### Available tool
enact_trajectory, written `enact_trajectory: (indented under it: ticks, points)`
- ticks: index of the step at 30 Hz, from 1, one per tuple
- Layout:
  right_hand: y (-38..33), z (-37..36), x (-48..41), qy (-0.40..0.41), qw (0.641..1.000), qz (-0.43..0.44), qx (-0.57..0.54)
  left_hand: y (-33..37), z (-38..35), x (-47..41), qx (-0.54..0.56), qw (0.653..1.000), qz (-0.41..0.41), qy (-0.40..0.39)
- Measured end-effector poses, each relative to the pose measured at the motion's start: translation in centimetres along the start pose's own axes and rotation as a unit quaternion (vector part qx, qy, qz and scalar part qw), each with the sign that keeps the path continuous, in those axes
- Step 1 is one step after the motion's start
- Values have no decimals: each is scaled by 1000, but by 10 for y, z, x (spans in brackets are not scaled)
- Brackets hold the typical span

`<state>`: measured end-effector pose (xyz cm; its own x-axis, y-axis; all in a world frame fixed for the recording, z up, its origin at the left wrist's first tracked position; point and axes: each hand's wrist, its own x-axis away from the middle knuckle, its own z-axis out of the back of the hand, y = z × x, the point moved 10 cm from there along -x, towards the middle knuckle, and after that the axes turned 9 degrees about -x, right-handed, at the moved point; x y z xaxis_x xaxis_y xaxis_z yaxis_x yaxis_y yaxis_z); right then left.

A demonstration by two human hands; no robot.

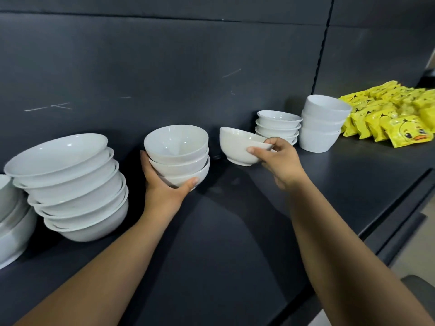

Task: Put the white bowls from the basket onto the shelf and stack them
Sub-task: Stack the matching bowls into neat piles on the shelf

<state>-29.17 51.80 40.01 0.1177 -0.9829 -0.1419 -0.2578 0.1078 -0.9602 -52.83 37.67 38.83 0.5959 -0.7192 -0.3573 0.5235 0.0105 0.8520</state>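
Note:
My left hand point(162, 184) cups a stack of three white bowls point(177, 154) from below and the left, thumb curled round the bottom bowl, above the dark shelf point(235, 231). My right hand point(277, 161) pinches the rim of a single white bowl point(240, 147), tilted and held above the shelf just right of the stack. The basket is out of view.
A leaning stack of several larger white bowls point(75, 187) stands at the left, with more white dishes point(11, 220) at the far left edge. Small bowls point(277, 127) and deep cups point(322, 123) are stacked at the back right. Yellow snack packets point(395, 116) lie beyond. The shelf's front edge point(400, 208) runs at the right.

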Motion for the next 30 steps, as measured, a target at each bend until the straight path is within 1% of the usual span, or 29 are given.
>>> enact_trajectory:
  ticks: [2, 3, 6, 9, 11, 14, 17, 19, 22, 23, 26, 28, 30]
  points:
    - [-22, -2, 18, -17, 997, 3, -70, 3, 2, 8, -11, 1000, 5, -13]
    - [-34, -3, 27, -30, 996, 7, -86, 7, 4, 14, -20, 1000, 0, -16]
    - [-73, -17, 55, -83, 993, 26, -85, 21, 21, 29, -13, 999, -35, -35]
    - [-105, -48, 80, -135, 986, 52, -80, 43, 46, 45, 72, 993, -50, -81]
    - [-113, -78, 98, -180, 977, 44, -108, 57, 73, 54, 121, 989, -44, -68]
    - [-116, -128, 127, -270, 952, 9, -147, 74, 114, 59, 212, 975, -33, -60]
    - [-115, -176, 158, -340, 928, -13, -149, 89, 151, 64, 218, 970, -78, -77]
    - [-117, -203, 175, -374, 918, 1, -130, 86, 179, 67, 228, 969, -80, -49]
    - [-118, -249, 201, -433, 893, 16, -120, 73, 233, 74, 213, 973, -84, 21]
    - [-118, -264, 208, -449, 885, 19, -121, 69, 251, 78, 201, 976, -81, 39]
    - [-121, -325, 245, -518, 845, 19, -132, 55, 319, 94, 152, 981, -84, 87]
    - [-124, -354, 263, -539, 829, 27, -144, 55, 352, 101, 123, 983, -96, 94]
    - [-130, -394, 289, -566, 808, 37, -158, 58, 400, 113, 73, 983, -113, 126]
